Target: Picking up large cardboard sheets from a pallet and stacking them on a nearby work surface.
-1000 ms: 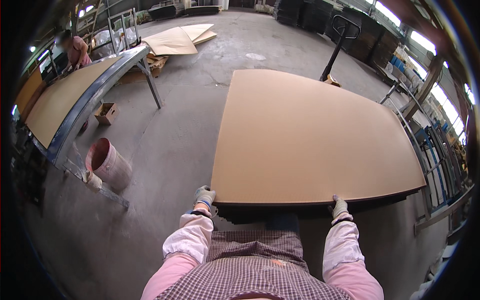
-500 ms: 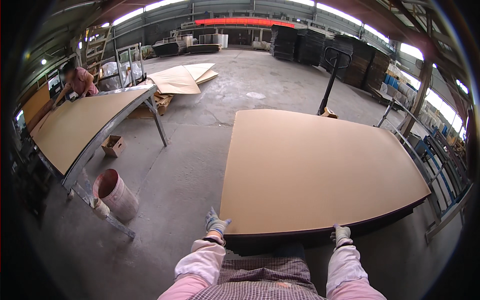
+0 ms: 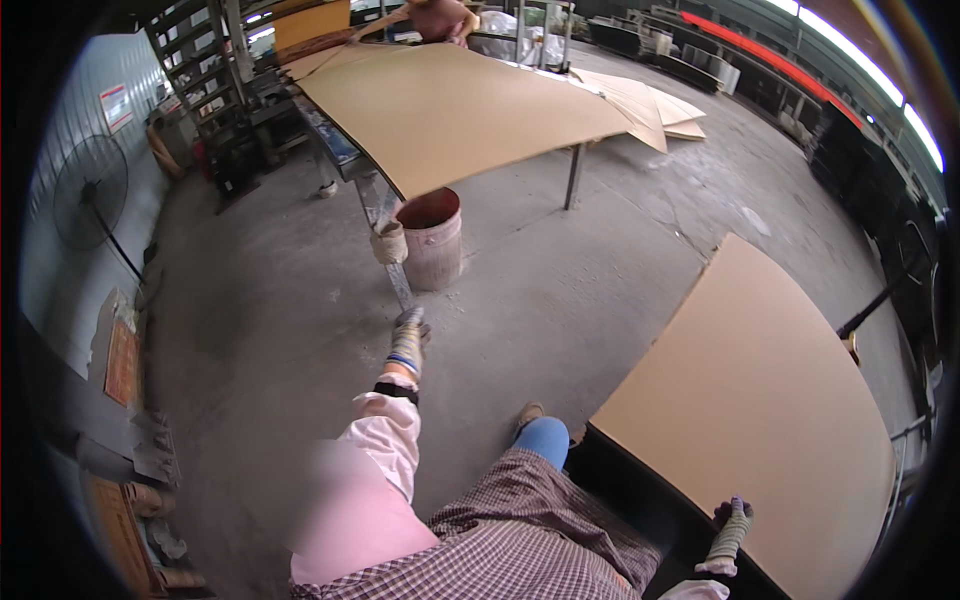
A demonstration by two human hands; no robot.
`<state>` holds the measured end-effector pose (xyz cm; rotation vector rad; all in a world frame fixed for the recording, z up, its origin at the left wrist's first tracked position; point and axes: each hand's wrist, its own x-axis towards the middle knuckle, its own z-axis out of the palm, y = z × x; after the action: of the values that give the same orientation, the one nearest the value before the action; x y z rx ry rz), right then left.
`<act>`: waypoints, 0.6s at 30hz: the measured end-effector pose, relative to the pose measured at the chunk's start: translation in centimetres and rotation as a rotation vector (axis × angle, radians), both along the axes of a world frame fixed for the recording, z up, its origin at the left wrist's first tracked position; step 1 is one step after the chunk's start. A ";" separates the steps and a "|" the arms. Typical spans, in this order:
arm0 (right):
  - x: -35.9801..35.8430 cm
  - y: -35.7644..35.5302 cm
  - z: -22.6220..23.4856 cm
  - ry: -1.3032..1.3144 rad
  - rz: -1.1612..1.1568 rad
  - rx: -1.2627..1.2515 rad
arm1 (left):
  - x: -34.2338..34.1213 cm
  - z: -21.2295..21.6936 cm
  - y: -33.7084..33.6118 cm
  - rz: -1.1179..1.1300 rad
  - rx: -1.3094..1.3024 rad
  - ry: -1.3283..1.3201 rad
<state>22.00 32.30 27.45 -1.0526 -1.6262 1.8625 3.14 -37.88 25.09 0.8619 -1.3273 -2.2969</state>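
My gloved right hand (image 3: pixel 732 522) rests on the near corner of the big brown board (image 3: pixel 760 420), grip unclear, its length running away rightward, while my gloved left hand (image 3: pixel 408 340) reaches empty, fingers loosely extended, toward the table leg (image 3: pixel 392 262).

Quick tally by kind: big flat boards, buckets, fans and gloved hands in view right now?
Large boards: 2, one on the stack, one on the metal table
Bucket: 1
Standing fan: 1
Gloved hands: 2, left hand, right hand
Total: 6
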 end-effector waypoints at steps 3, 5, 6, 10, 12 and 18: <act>-1.2 0.9 1.4 -0.053 0.060 0.075 | 1.4 2.3 -4.9 0.088 -0.044 0.010; -1.2 1.3 2.7 -0.053 0.030 0.082 | 0.9 5.0 -7.2 0.165 0.094 -0.019; -1.5 0.7 3.6 -0.062 0.017 0.085 | 0.1 5.7 -8.7 0.188 0.131 -0.019; -3.5 -1.7 2.0 -0.107 0.140 0.130 | -8.4 9.1 -7.5 -0.104 0.034 0.448; -6.7 -9.7 3.1 -0.051 0.446 0.178 | -13.8 9.9 1.3 -0.140 0.026 0.408; -21.0 -31.4 11.4 0.542 0.860 -0.312 | -13.3 23.0 27.5 -0.754 0.038 0.184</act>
<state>1.03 0.88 38.88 0.1674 -1.5770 2.6825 -10.12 -10.38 48.07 0.1333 -1.7279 -2.8555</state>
